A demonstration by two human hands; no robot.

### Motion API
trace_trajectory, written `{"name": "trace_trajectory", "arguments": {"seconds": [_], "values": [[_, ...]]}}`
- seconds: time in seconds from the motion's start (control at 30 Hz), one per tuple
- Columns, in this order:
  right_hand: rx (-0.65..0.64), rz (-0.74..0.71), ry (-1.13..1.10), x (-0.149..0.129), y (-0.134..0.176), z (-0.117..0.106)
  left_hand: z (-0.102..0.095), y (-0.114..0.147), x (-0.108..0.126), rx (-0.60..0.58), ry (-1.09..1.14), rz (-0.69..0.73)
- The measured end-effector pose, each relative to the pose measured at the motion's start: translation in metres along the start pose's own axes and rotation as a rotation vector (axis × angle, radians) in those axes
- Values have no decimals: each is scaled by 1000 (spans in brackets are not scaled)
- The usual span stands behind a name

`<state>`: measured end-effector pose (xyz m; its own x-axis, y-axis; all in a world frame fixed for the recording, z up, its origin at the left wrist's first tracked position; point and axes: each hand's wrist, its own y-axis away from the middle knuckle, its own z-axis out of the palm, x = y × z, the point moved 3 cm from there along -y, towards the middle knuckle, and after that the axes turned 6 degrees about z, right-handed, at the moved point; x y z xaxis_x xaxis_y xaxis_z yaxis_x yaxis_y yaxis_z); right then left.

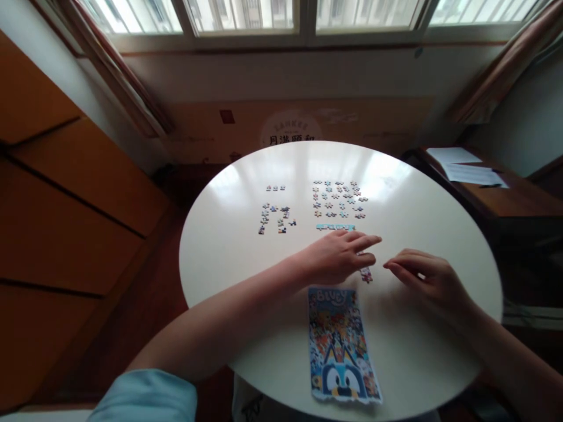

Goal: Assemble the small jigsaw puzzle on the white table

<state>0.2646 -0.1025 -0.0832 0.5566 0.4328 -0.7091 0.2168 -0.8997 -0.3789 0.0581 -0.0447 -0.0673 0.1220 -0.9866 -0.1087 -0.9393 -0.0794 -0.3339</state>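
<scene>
My left hand point(336, 256) reaches across the white table with its fingers stretched out and apart. It hovers over or rests by a short joined strip of jigsaw puzzle pieces point(366, 274), partly hidden under the fingers. Just above that hand lies a light-blue joined puzzle strip point(335, 227). To the right, my right hand point(424, 274) has thumb and fingertips pinched together; whether a piece sits between them is too small to tell. Nearer me is a printed picture sheet point(341, 346) marked "BLUEY", its lower edge curling a little.
Loose puzzle pieces point(335, 196) lie in rough rows beyond my hands. A smaller group of pieces point(280, 222) is farther left, with three small pieces point(275, 188) behind it. The round table point(220, 252) faces a window; a wooden desk point(505, 196) with papers stands right.
</scene>
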Motion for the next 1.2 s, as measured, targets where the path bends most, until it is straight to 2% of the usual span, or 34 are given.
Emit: {"name": "trace_trajectory", "arguments": {"seconds": [0.13,0.2,0.3,0.37,0.47,0.53,0.63,0.83,1.0,1.2], "values": [[13,-36,30,7,1,-3,-14,5,-7,16,-42,-52],[7,-48,45,8,2,-4,-31,15,-22,48,-62,-165],[73,10,33,7,4,-4,-67,46,-56,165,-127,-489],[146,70,9,5,7,-3,-91,74,-82,253,-204,-765],[202,130,-10,2,10,-1,-110,113,-111,291,-303,-1093],[223,152,-21,1,11,0,-110,131,-123,256,-307,-1229],[236,174,-38,3,13,0,-98,144,-134,156,-268,-1354],[206,191,-11,8,14,-1,-72,145,-137,-27,-168,-1429],[218,232,-15,9,16,1,-70,150,-140,-63,-142,-1479],[228,255,-30,8,19,3,-71,161,-145,-33,-169,-1542]]}}
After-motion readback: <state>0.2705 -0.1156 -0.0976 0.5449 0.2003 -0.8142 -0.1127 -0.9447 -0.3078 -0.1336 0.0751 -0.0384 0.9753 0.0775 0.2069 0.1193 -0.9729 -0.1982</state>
